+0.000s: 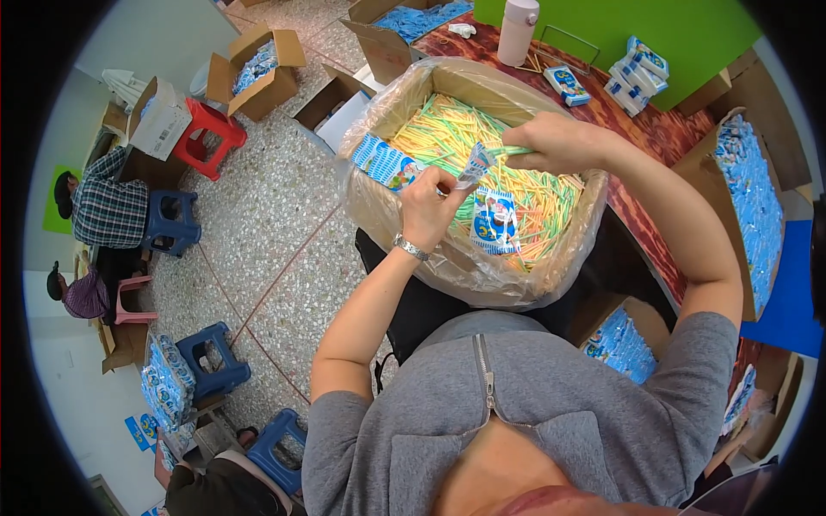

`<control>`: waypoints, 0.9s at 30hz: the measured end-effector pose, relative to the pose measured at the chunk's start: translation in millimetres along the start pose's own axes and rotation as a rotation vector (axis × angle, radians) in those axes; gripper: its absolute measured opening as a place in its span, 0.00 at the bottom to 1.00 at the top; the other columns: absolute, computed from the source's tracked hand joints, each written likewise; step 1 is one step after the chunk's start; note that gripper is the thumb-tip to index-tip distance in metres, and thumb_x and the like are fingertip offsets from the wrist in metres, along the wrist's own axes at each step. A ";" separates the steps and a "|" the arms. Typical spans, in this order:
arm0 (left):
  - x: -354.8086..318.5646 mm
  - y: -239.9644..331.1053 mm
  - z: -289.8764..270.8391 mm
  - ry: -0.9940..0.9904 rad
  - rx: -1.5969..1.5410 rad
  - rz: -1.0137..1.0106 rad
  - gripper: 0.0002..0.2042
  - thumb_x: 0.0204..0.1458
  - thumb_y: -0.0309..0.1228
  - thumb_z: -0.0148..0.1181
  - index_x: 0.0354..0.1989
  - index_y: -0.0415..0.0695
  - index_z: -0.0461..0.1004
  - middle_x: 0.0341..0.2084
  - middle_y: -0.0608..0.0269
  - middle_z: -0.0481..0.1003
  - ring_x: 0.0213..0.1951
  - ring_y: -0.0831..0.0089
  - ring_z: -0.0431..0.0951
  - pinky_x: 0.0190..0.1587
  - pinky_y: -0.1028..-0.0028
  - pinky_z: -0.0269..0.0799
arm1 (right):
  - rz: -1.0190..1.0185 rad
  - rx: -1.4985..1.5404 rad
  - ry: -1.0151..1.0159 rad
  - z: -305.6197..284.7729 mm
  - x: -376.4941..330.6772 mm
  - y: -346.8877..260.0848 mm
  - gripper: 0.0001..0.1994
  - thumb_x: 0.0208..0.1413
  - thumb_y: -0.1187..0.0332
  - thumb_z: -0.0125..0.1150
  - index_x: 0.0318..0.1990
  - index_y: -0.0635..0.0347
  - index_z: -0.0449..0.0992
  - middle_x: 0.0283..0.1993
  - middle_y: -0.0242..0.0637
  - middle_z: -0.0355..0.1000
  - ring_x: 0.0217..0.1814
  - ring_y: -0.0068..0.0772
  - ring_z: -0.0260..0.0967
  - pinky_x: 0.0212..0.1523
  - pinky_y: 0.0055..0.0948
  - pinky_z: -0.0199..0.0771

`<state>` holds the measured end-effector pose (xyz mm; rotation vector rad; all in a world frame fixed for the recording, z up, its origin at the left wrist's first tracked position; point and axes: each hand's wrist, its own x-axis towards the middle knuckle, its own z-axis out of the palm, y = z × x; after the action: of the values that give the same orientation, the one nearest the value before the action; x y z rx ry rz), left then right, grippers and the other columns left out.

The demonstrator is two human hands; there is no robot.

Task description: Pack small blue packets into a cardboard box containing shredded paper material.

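Note:
A plastic-lined cardboard box [568, 258] full of thin yellow, green and orange sticks [447, 125] stands before me. Over its middle, my left hand [423, 209] pinches a small blue-and-white packet [476, 165], held tilted. My right hand [551, 142] is closed round a small bundle of green and yellow sticks [514, 150], whose ends point at the packet's mouth. Whether they enter it I cannot tell. Flat blue printed packets [379, 159] lie at the box's left edge, beside my left hand. Another printed packet [495, 222] rests on the sticks below my hands.
On the red-brown table [650, 215] stand a pale bottle [518, 33] and several small packs [637, 77]. Boxes of blue packets [748, 206] stand at right; another open box [258, 73] is far left. Blue stools [211, 361], a red stool [206, 138] and seated people [110, 202] are at left.

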<state>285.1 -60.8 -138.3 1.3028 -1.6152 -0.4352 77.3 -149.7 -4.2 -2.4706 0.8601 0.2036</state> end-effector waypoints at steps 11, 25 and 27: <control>-1.7 2.6 3.7 -0.033 -0.018 0.018 0.13 0.39 0.29 0.73 0.23 0.42 0.71 0.19 0.61 0.73 0.23 0.66 0.75 0.26 0.68 0.69 | -0.048 -0.401 -0.202 -8.6 35.3 -12.4 0.12 0.53 0.62 0.62 0.35 0.64 0.76 0.28 0.50 0.75 0.36 0.54 0.74 0.37 0.47 0.72; 3.6 0.5 1.1 0.031 -0.069 0.058 0.11 0.43 0.29 0.71 0.30 0.39 0.75 0.25 0.58 0.77 0.26 0.66 0.79 0.28 0.70 0.73 | -0.147 -0.424 0.216 -23.7 20.5 -6.8 0.29 0.47 0.67 0.67 0.58 0.59 0.67 0.45 0.50 0.72 0.45 0.49 0.73 0.41 0.41 0.76; 1.9 -1.3 -2.6 0.025 -0.100 0.014 0.10 0.44 0.28 0.70 0.31 0.38 0.75 0.26 0.57 0.77 0.28 0.64 0.79 0.30 0.69 0.73 | -0.191 -0.147 0.184 -13.0 25.7 -2.9 0.32 0.48 0.69 0.65 0.62 0.58 0.62 0.53 0.47 0.68 0.45 0.39 0.73 0.36 0.34 0.77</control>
<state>288.1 -62.2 -137.3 1.2169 -1.5614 -0.4829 99.0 -168.2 0.5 -2.7232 0.6971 -0.0300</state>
